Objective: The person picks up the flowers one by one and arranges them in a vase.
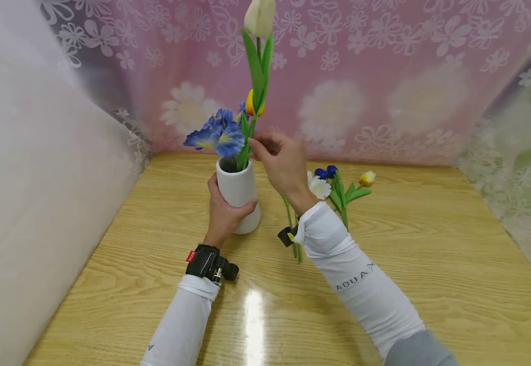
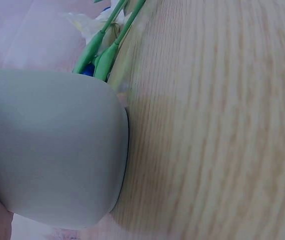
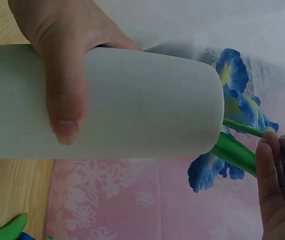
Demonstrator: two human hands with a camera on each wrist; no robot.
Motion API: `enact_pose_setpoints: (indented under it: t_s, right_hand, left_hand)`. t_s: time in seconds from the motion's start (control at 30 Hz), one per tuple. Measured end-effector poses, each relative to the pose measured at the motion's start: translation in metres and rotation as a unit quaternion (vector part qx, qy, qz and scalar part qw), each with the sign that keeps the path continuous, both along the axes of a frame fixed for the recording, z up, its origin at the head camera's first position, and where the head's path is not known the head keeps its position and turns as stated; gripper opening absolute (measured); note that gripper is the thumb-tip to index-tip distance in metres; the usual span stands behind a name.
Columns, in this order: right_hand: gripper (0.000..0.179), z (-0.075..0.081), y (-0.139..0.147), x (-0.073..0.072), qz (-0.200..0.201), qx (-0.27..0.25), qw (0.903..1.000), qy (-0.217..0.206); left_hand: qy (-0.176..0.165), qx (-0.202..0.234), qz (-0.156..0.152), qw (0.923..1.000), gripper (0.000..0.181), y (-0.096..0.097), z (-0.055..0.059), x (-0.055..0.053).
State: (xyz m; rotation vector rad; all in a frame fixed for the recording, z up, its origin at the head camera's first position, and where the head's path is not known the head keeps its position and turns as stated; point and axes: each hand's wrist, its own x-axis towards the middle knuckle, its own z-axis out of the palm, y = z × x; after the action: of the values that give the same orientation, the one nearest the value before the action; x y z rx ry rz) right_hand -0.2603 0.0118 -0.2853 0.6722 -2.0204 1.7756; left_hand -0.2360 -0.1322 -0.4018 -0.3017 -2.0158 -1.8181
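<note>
A white vase (image 1: 238, 190) stands upright on the wooden table, and my left hand (image 1: 225, 212) grips it around its lower body, thumb across the front in the right wrist view. Just above the rim, my right hand (image 1: 284, 158) pinches the green stem of a white tulip (image 1: 259, 19), whose lower end goes into the vase mouth. The blue iris (image 1: 219, 134) leans out of the vase to the left. Behind the tulip's leaves shows a yellow and orange tulip (image 1: 251, 103). Inside the vase, the stem ends are hidden.
Right of the vase lie several flowers on the table (image 1: 407, 264): a white flower (image 1: 320, 187), a dark blue one (image 1: 326, 173) and a yellow-white tulip (image 1: 368, 178). My right forearm partly covers their stems. A pink floral curtain (image 1: 338, 66) hangs along the back.
</note>
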Motion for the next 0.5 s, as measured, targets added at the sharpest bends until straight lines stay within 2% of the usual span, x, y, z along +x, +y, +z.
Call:
enact_pose_setpoints:
  t_s: [0.17, 0.43, 0.5]
  right_hand:
    - [0.02, -0.007, 0.0, 0.001, -0.009, 0.027, 0.9993, -0.023]
    - [0.018, -0.011, 0.0, 0.001, -0.02, 0.063, 0.9975, -0.026]
    - [0.017, -0.013, 0.002, 0.001, -0.023, 0.064, 0.9975, -0.015]
  left_hand:
    - [-0.001, -0.007, 0.0, 1.0, 0.094, 0.001, 0.001, 0.0]
    - [-0.006, -0.001, 0.004, 1.0, 0.095, 0.001, 0.0, 0.0]
    - [-0.004, -0.002, 0.006, 1.0, 0.094, 0.001, 0.0, 0.0]
